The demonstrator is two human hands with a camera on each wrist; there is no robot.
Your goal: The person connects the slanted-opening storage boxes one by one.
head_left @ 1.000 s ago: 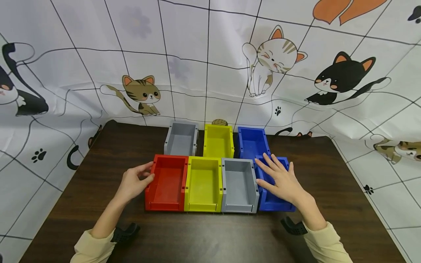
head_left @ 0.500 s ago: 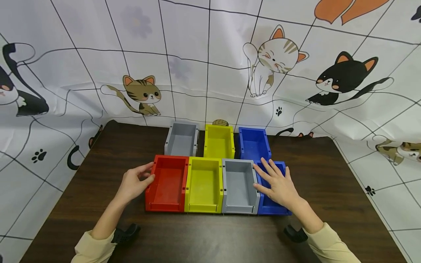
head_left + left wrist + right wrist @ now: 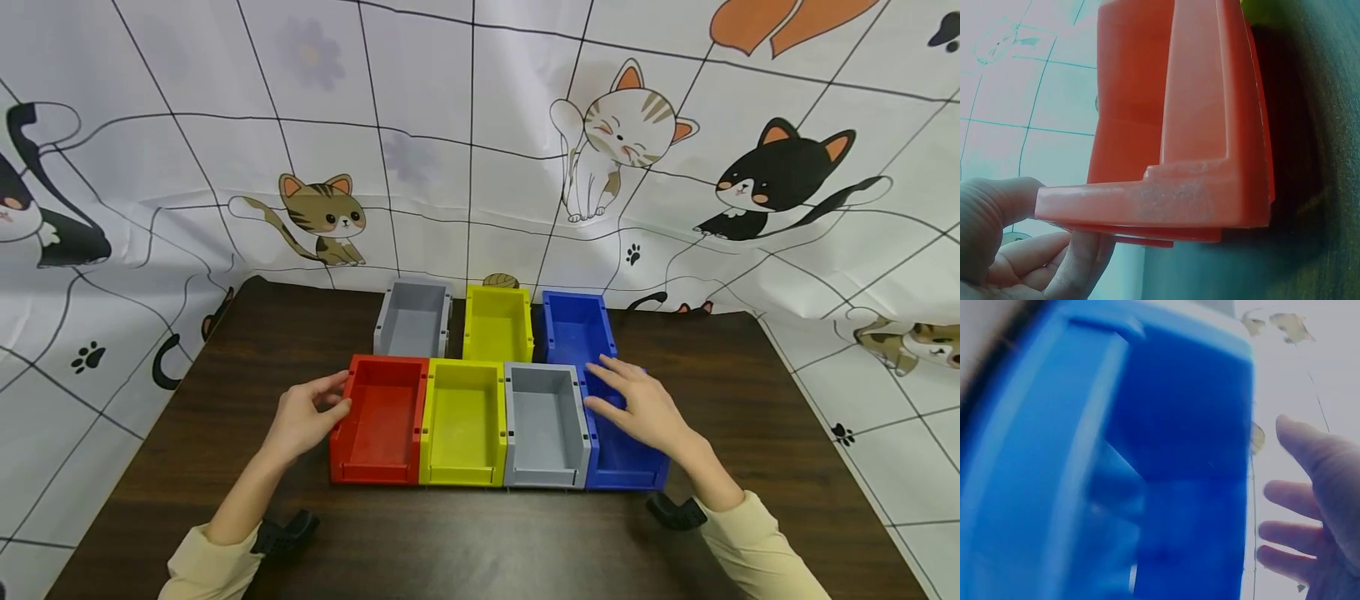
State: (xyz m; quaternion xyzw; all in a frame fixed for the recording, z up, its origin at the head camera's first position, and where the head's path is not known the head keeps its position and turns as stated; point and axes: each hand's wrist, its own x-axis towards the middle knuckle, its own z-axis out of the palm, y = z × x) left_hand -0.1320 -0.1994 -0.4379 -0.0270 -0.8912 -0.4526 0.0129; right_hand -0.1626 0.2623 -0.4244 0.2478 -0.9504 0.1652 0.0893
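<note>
Though near grey bin (image 3: 547, 417), right fingers (image 3: 1290, 535) spread over front blue bin (image 3: 630, 460), left fingers (image 3: 1082, 265) pinching red bin (image 3: 384, 421).

Room nearside; bins (image 3: 465, 421) block; rear gaps seem narrow.

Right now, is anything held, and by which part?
The left hand holds the red bin by the top of its left wall; the right hand holds nothing.

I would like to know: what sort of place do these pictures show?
Probably an indoor tabletop workspace: a dark wood-grain table, open plastic storage bins in two rows on it, and a cat-print sheet hanging behind.
</note>
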